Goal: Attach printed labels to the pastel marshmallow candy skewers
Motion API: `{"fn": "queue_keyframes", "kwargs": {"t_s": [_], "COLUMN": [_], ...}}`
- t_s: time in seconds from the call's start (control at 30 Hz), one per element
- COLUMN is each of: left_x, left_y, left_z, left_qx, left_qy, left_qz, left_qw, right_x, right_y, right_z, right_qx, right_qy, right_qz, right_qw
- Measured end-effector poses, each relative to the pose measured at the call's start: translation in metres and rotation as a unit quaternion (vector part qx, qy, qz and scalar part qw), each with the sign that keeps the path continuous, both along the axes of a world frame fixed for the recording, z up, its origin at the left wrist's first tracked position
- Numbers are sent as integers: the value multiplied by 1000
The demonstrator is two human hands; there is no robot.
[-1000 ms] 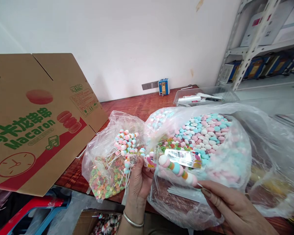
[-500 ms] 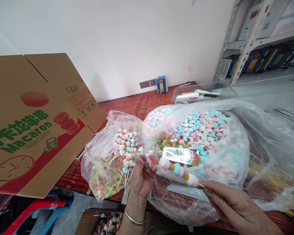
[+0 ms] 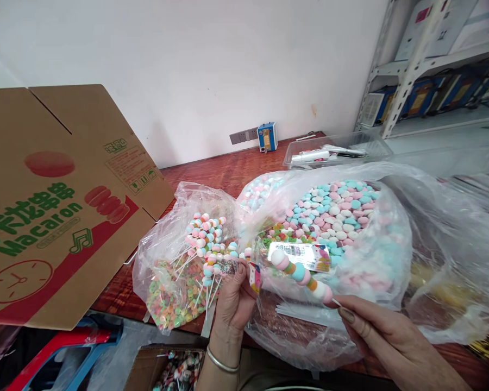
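My right hand (image 3: 387,331) pinches the thin white stick of a marshmallow skewer (image 3: 300,272), with pink, white, blue, green and orange pieces threaded in a row. The skewer slants up to the left. In my left hand (image 3: 233,304), thumb and fingers close on a small printed wrapper (image 3: 255,277) with a clear part. The skewer's upper tip is just right of the wrapper, apart from it. Behind the skewer, another printed wrapper (image 3: 299,255) lies on a large plastic bag of marshmallow pieces (image 3: 346,217). Finished-looking skewers (image 3: 206,236) rest on a bag of ring gummies (image 3: 171,296).
A cardboard box (image 3: 65,217) stands at the left. Below the table edge, an open carton (image 3: 146,366) holds wrapped skewers. White sticks (image 3: 309,315) lie in front of the large bag. A clear tray (image 3: 338,149), a blue device (image 3: 267,137) and a metal shelf (image 3: 407,76) are farther back.
The skewer's tip has moved slightly up and right, widening its gap from the wrapper. The wrapper in my left hand has turned downward a little. The view has shifted slightly.
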State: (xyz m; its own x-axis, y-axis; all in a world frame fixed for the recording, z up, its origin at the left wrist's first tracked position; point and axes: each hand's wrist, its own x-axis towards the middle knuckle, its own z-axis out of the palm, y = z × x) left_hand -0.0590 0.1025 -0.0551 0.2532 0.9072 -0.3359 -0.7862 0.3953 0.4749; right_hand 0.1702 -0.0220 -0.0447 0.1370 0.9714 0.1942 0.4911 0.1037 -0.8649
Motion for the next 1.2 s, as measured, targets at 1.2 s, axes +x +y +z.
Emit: {"fn": "queue_keyframes", "kwargs": {"t_s": [1.2], "left_x": [58], "left_y": [-36], "left_z": [-7], "left_qx": [114], "left_qy": [243], "left_qz": [-82], "left_qw": [960], "right_x": [-55], "right_y": [45], "right_z": [-20], "right_qx": [-31], "right_qy": [305], "right_qz": [-72], "right_qw": [949]}}
